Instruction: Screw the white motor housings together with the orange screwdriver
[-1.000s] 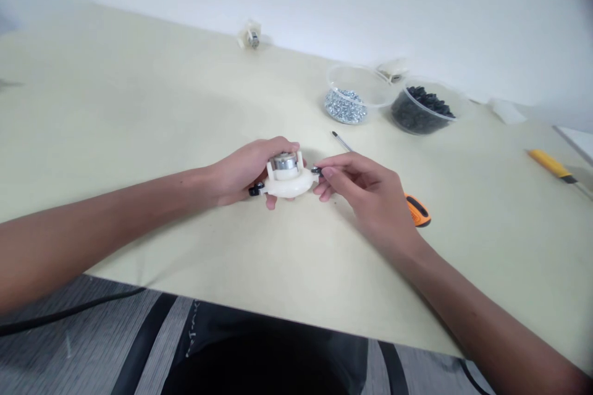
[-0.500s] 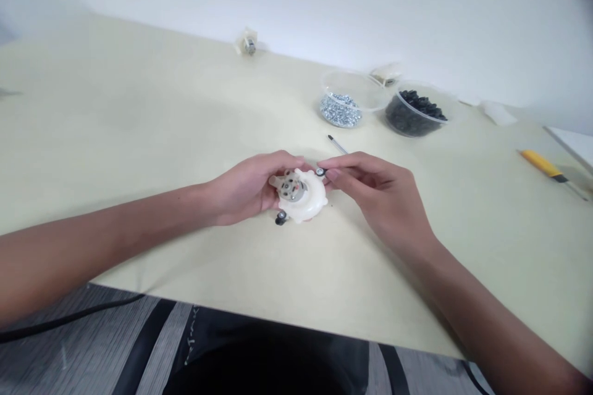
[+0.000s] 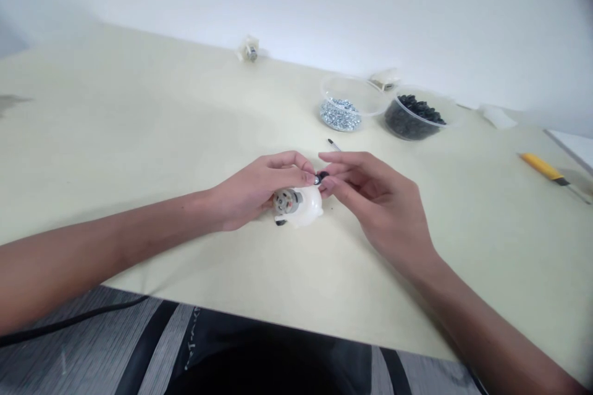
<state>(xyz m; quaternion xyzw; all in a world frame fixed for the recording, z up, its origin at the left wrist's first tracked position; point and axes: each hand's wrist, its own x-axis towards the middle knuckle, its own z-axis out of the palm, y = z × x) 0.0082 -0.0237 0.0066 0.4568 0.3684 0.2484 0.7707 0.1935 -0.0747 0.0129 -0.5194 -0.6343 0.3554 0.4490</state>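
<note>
My left hand [image 3: 259, 188] is closed around a white plastic motor housing [image 3: 309, 207], with a small silver motor [image 3: 286, 200] set in it. Its thumb and index finger also meet at a small black part [image 3: 322, 178] with a shiny screw head at its near end. My right hand [image 3: 377, 194] pinches that black part between thumb and fingers, at the upper edge of the housing. Another black piece [image 3: 280, 221] shows at the housing's lower left. The left fingers beneath the housing are mostly hidden.
Beyond my hands stand a clear tub of silver screws [image 3: 340, 114] and a clear tub of black parts [image 3: 414, 117]. A thin dark-tipped rod [image 3: 333, 144] lies behind my right hand. On the right is a yellow-handled screwdriver [image 3: 542, 165]. Another motor unit [image 3: 250, 49] sits by the wall.
My left thumb and index finger have moved over the housing's upper edge to the black part. The housing has tilted, and the motor now faces more to the left.
</note>
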